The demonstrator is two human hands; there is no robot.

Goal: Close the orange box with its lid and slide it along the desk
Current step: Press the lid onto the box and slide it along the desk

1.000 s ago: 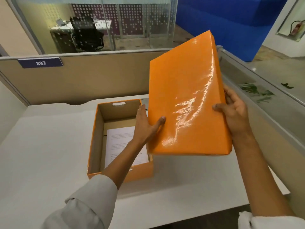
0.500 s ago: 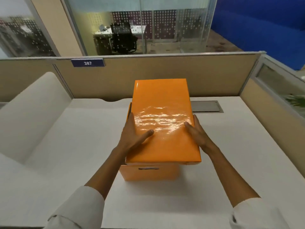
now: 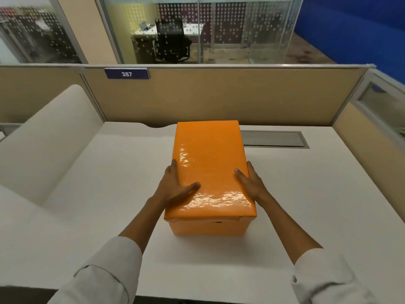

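The orange box (image 3: 209, 227) is sitting near the middle of the white bench (image 3: 306, 205), with its glossy lid (image 3: 210, 170) lying flat on top and covering it. The left hand (image 3: 175, 189) and right hand (image 3: 252, 185) are clasping the lid's long edges from either side, thumbs lying on the top and fingers wrapping down over the sides

- lid (image 3: 210, 167): glossy orange, white glare patches
- box (image 3: 208, 227): matching orange
- counter (image 3: 105, 194): plain white
- partition (image 3: 219, 95): tan
- number plate (image 3: 127, 73): dark blue, white digits
- sleeves (image 3: 103, 275): pale grey-white
- glass wall (image 3: 241, 29): white dot pattern
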